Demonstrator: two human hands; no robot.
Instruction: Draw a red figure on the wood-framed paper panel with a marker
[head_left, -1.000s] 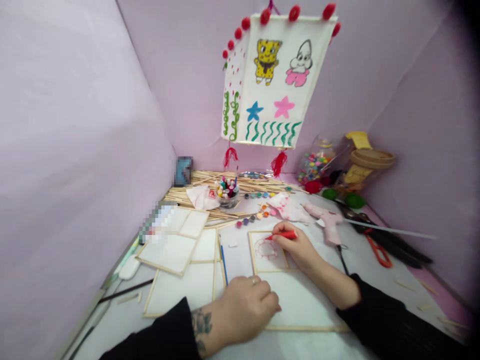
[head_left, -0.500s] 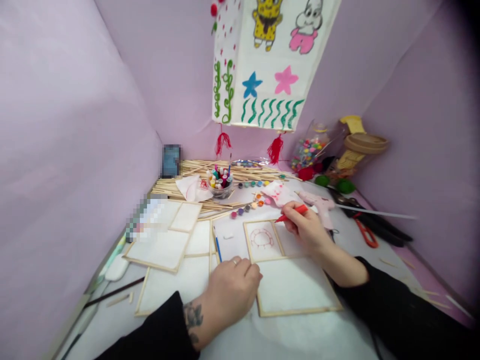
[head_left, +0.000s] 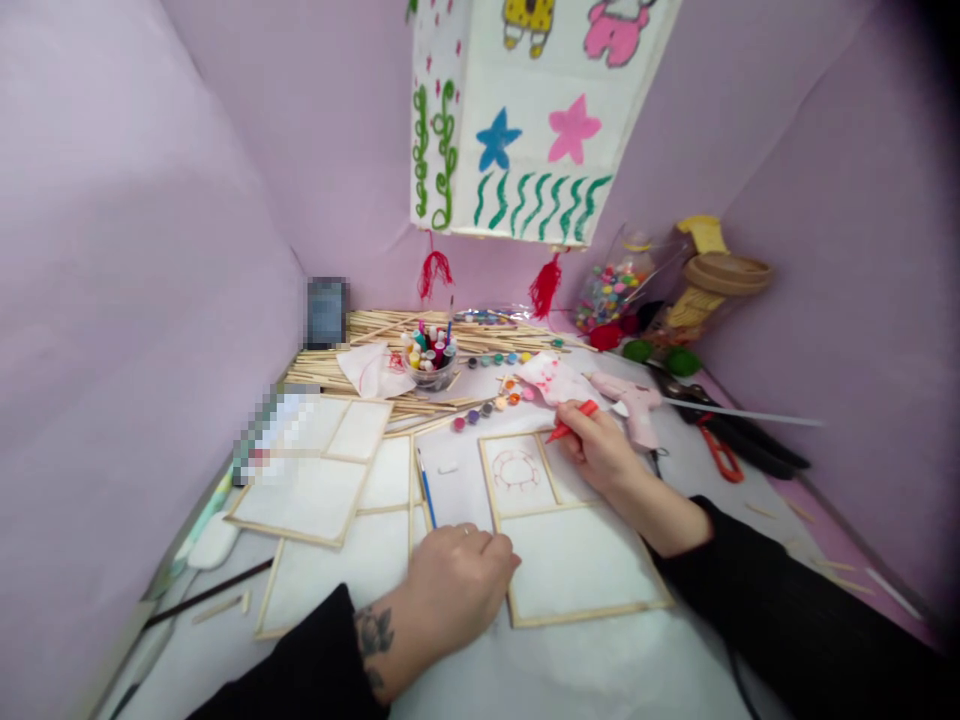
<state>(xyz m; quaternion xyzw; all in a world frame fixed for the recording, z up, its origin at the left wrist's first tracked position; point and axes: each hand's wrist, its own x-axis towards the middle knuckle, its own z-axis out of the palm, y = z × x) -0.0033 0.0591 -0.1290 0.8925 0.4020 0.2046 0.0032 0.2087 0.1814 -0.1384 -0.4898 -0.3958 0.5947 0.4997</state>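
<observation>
My right hand [head_left: 600, 450] grips a red marker [head_left: 574, 421], its tip pointing down-left over the top edge of a wood-framed white panel [head_left: 585, 570]. A red round outline with short marks round it [head_left: 516, 470] is drawn in that panel's upper left section. My left hand [head_left: 461, 580] rests at the panel's left edge with its fingers curled; whatever lies under them is hidden. A blue paintbrush [head_left: 427, 490] lies just beyond it. More framed panels [head_left: 300, 495] overlap on the left.
Behind are a cup of markers [head_left: 431, 358], wooden sticks [head_left: 360, 330], paint pots [head_left: 472, 417] and a stained tissue [head_left: 551, 377]. A pink glue gun [head_left: 637, 400] and red-handled pliers [head_left: 724, 452] lie right. A painted lantern [head_left: 532, 130] hangs above.
The view has shifted slightly, so the table items sit a little further left and higher. Both hands keep nearly the same pose, and the marker remains in my right hand.
</observation>
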